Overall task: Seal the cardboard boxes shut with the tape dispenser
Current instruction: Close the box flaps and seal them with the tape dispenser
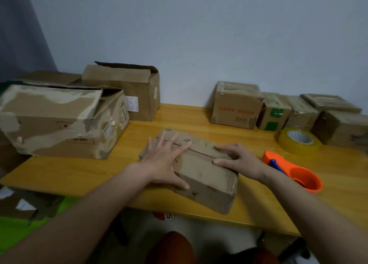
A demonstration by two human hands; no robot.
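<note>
A flat brown cardboard box (pixel 201 168) lies in the middle of the wooden table (pixel 79 174), its top flaps folded down with a seam across the top. My left hand (pixel 167 160) presses flat on the left part of the top, fingers spread. My right hand (pixel 237 160) rests on the right part of the top, fingers stretched toward the seam. An orange tape dispenser (pixel 294 172) with a blue part lies on the table just right of the box, untouched. A roll of yellowish tape (pixel 298 140) sits behind it.
Two large worn boxes (pixel 63 120) with loose flaps stand at the left, another (pixel 127 90) behind them. Several small boxes (pixel 237 106) line the wall at the back right. The table's front edge is close to my body.
</note>
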